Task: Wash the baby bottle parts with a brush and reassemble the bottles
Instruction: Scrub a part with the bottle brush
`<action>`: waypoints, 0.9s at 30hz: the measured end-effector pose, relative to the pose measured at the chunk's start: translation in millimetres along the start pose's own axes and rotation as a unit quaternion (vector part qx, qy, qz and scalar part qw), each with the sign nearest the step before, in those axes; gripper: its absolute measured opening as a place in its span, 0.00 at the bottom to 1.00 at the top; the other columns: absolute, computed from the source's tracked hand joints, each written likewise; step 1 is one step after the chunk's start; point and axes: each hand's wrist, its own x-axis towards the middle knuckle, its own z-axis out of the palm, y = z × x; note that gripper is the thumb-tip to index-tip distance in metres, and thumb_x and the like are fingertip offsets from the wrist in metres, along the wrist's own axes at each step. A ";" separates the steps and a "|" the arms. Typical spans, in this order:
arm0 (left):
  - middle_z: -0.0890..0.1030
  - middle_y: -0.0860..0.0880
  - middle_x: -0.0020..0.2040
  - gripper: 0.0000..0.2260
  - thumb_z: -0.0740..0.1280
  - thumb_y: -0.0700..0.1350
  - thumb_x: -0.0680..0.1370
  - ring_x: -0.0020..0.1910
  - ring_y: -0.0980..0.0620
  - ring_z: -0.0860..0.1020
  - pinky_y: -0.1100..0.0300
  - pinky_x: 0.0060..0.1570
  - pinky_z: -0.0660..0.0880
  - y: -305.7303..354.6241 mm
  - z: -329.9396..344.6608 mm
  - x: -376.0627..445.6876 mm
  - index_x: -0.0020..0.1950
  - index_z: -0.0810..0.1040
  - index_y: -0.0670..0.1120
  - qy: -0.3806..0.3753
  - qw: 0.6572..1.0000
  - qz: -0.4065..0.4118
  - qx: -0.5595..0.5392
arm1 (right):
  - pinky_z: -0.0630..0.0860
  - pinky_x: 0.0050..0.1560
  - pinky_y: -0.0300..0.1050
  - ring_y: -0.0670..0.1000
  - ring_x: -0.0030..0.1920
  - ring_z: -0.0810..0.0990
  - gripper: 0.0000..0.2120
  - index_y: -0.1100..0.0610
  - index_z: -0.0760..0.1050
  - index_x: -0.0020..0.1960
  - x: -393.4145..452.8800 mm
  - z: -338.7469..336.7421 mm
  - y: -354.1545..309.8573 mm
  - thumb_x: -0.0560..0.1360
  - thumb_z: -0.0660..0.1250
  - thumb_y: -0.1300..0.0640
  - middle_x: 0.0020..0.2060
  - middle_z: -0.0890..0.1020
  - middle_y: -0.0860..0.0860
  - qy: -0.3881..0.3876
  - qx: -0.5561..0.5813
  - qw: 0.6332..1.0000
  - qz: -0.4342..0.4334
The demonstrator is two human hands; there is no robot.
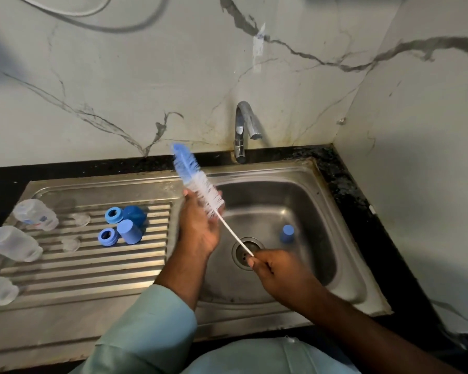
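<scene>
The right hand (277, 268) pinches the near end of the thin white handle of the bottle brush (197, 182), fingers curled round it above the sink (308, 184), close over the drain (247, 252). From that grip the handle runs up and to the left, and the bristle head, white lower down and blue at the tip, points toward the wall above the sink's left rim. The left hand (200, 228) is raised beside the lower part of the bristles, fingers wrapped round a small clear part (219, 203) through which the bristles pass; motion blur prevents telling which bottle part it is. The brush therefore spans the two hands, handle end in the right hand and bristles at the left hand. One blue cap (287, 233) stands in the basin, right of the drain and apart from both hands. On the ribbed drainboard (92, 265) to the left lie two blue rings (113, 214), a light blue cap (129, 231) and a darker blue round piece (134, 215), grouped close together. Two clear nipples (81, 219) lie just left of that group. Three clear bottles (35, 214) lie on their sides along the drainboard's left edge. The faucet (243, 128) stands behind the basin.
</scene>
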 end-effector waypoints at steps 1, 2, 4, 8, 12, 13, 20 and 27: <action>0.82 0.42 0.55 0.23 0.53 0.60 0.83 0.51 0.46 0.82 0.52 0.47 0.79 -2.9 4.0 -5.3 0.68 0.71 0.45 -0.030 0.999 -0.031 0.011 | 0.59 0.31 0.35 0.43 0.28 0.69 0.18 0.49 0.64 0.30 4.8 -1.7 -1.0 0.78 0.60 0.51 0.24 0.69 0.45 0.015 0.005 1.000 0.004; 0.82 0.43 0.54 0.26 0.52 0.62 0.81 0.51 0.45 0.83 0.50 0.50 0.78 -5.0 5.7 -8.5 0.70 0.70 0.46 -0.050 0.998 -0.048 0.008 | 0.60 0.31 0.35 0.43 0.29 0.70 0.18 0.51 0.65 0.30 8.7 -3.2 -2.4 0.78 0.61 0.53 0.24 0.68 0.45 0.020 0.013 1.000 0.007; 0.82 0.43 0.50 0.30 0.51 0.65 0.80 0.46 0.46 0.83 0.50 0.50 0.78 0.2 3.4 -4.6 0.71 0.69 0.45 -0.063 0.997 -0.034 -0.042 | 0.61 0.30 0.35 0.44 0.28 0.69 0.19 0.52 0.64 0.30 8.9 -4.8 -2.8 0.79 0.62 0.54 0.24 0.67 0.46 0.000 0.024 1.000 0.012; 0.83 0.43 0.54 0.29 0.51 0.65 0.79 0.42 0.50 0.84 0.55 0.46 0.82 14.7 -6.9 5.1 0.71 0.71 0.48 -0.054 0.996 0.001 -0.072 | 0.62 0.31 0.38 0.44 0.26 0.66 0.21 0.52 0.62 0.28 2.6 -9.4 5.7 0.79 0.63 0.53 0.22 0.67 0.44 -0.012 0.047 0.998 0.043; 0.80 0.43 0.62 0.24 0.54 0.62 0.81 0.47 0.51 0.83 0.55 0.48 0.82 3.2 -1.1 -1.1 0.68 0.73 0.49 -0.040 0.999 0.004 -0.030 | 0.62 0.30 0.35 0.44 0.28 0.70 0.17 0.53 0.67 0.32 7.6 -1.5 0.7 0.78 0.61 0.52 0.24 0.70 0.44 0.044 0.028 0.998 0.026; 0.80 0.44 0.60 0.24 0.53 0.62 0.81 0.48 0.50 0.82 0.53 0.48 0.81 5.0 0.6 -2.7 0.68 0.73 0.49 -0.034 0.999 -0.006 -0.034 | 0.62 0.30 0.34 0.45 0.28 0.69 0.17 0.52 0.66 0.31 4.6 2.8 -0.3 0.78 0.61 0.51 0.25 0.70 0.44 0.045 0.025 0.999 0.009; 0.81 0.52 0.40 0.10 0.62 0.55 0.81 0.32 0.57 0.73 0.65 0.30 0.70 -6.0 -7.0 -12.1 0.51 0.79 0.51 0.006 0.996 -0.053 0.066 | 0.71 0.37 0.46 0.47 0.31 0.72 0.12 0.58 0.76 0.41 9.6 1.1 12.9 0.79 0.60 0.52 0.27 0.73 0.48 0.053 -0.006 0.998 0.045; 0.84 0.45 0.44 0.05 0.66 0.38 0.79 0.47 0.51 0.81 0.60 0.52 0.78 11.2 -18.7 -8.7 0.52 0.80 0.41 0.000 0.993 -0.060 -0.106 | 0.73 0.39 0.47 0.48 0.34 0.74 0.13 0.54 0.75 0.43 2.0 -6.5 15.0 0.79 0.58 0.48 0.27 0.70 0.44 0.014 -0.054 0.997 0.047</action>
